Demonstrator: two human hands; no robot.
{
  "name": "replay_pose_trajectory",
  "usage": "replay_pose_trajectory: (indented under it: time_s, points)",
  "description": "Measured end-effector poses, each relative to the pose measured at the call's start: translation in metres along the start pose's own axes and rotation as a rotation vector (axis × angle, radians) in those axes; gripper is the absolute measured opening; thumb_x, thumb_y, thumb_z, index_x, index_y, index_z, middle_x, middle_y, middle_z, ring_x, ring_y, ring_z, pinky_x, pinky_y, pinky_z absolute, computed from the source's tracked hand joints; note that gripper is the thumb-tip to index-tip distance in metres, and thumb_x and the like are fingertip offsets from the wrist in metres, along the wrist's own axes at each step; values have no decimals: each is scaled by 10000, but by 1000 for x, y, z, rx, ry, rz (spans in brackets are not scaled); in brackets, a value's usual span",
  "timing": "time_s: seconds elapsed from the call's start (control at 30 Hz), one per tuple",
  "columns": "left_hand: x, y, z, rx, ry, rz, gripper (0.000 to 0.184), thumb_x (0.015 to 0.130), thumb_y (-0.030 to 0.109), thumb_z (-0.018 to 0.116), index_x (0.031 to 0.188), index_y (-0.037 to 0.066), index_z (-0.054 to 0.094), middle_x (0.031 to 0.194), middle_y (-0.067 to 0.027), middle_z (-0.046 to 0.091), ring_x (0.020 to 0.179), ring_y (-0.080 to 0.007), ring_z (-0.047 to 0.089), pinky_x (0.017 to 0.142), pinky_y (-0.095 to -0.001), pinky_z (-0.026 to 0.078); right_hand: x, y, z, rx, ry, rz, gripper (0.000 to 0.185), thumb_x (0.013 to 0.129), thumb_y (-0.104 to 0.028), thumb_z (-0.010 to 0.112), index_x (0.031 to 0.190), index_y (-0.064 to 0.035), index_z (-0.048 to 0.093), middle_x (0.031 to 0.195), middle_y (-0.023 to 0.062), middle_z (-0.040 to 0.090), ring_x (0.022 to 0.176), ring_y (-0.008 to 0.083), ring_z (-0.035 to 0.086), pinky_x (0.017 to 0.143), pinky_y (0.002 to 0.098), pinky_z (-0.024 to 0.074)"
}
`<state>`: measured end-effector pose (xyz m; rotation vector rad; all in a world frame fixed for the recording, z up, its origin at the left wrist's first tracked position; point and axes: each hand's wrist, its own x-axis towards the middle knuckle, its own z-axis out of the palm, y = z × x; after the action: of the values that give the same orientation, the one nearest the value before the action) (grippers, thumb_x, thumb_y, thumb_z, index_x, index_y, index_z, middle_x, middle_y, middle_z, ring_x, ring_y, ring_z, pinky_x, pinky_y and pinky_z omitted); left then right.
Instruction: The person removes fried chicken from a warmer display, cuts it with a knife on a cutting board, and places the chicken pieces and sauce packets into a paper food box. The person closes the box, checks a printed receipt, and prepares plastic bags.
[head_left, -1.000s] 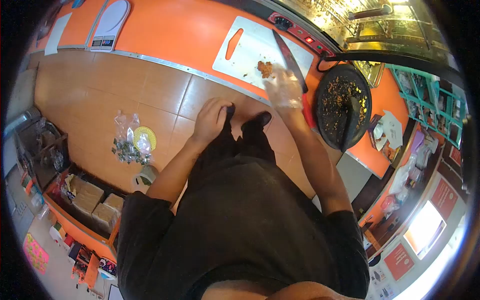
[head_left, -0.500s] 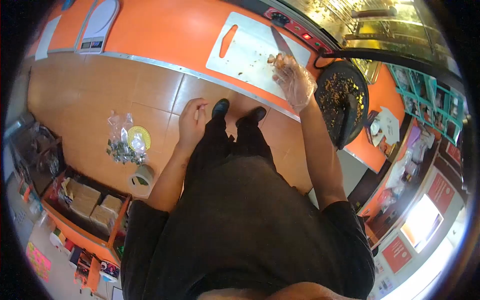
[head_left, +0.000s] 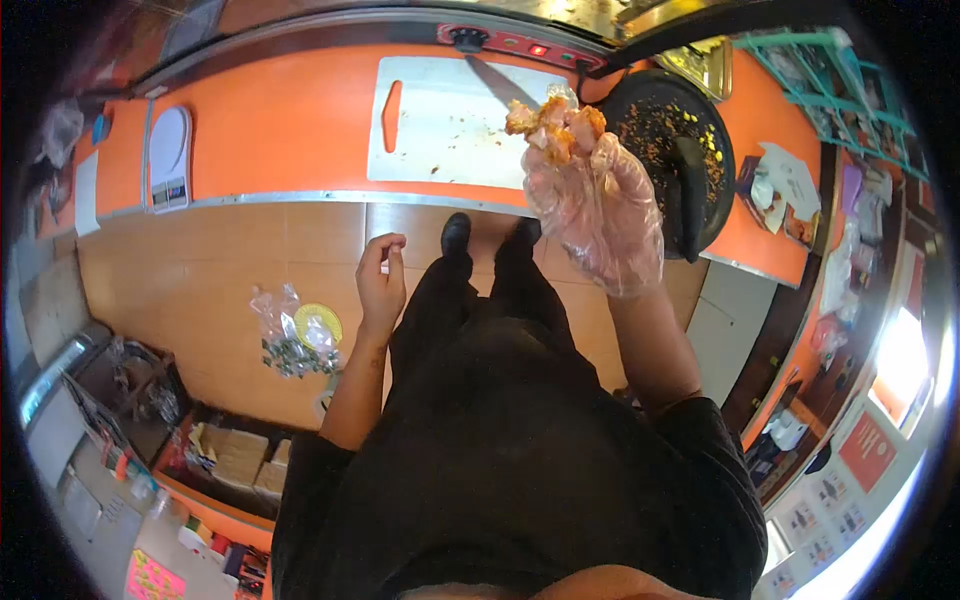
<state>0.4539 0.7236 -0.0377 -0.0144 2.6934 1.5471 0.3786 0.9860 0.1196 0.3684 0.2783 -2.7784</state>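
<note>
My right hand (head_left: 600, 210), in a clear plastic glove, is raised toward the camera with browned food pieces (head_left: 556, 128) held at its fingertips. Behind it on the orange counter lies a white cutting board (head_left: 440, 130) with scattered crumbs. A knife (head_left: 500, 84) rests across the board's right part, its handle hidden behind my hand. To the right of the hand stands a round black pan (head_left: 720, 215) with brown and yellow bits and a dark long object in it. My bare left hand (head_left: 381, 285) hangs before the counter edge, fingers curled, touching nothing visible.
A white scale (head_left: 169, 150) stands at the counter's left. Behind the board runs an appliance with a red control panel (head_left: 515, 45). Teal racks (head_left: 800, 75) and an opened white box (head_left: 785, 190) are at the right. Plastic bags and a yellow round item (head_left: 318, 326) appear lower left.
My right hand has gathered the food from the board and lifted it toward the camera. My left hand stays low near the counter edge. The view has turned.
</note>
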Motion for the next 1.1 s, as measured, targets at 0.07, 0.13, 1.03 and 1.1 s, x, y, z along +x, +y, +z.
replay_pose_trajectory:
  time_s: [0.07,0.13,1.03,1.1]
  points:
    - [1,2,8,-1,-25,29,116,930,21,508,973,-20,607,913,-110,638,870,-198,616,797,-307,483,-15,-9,7,40,-9,-27,522,881,-270,643,1271,21,453,1205,185,513,1083,282,567,950,390,519]
    - [5,9,18,-8,-57,63,115,932,25,509,971,-19,607,912,-108,639,870,-197,618,797,-306,484,-31,-25,11,40,-10,-57,506,861,-264,671,1234,12,467,1177,181,518,1067,286,571,916,375,543]
    - [-303,34,281,355,-603,-934,211,957,179,514,1035,2,598,926,-162,659,830,-246,659,726,-363,514,-313,-501,-191,191,368,-281,444,908,-284,613,1266,-51,494,1183,120,577,1039,276,607,817,369,575]
    - [-305,66,319,328,-586,-882,214,959,180,511,1036,1,597,922,-162,658,827,-240,659,724,-360,514,-316,-515,-195,188,362,-225,446,917,-291,595,1262,-28,492,1162,120,582,1011,257,616,830,369,571]
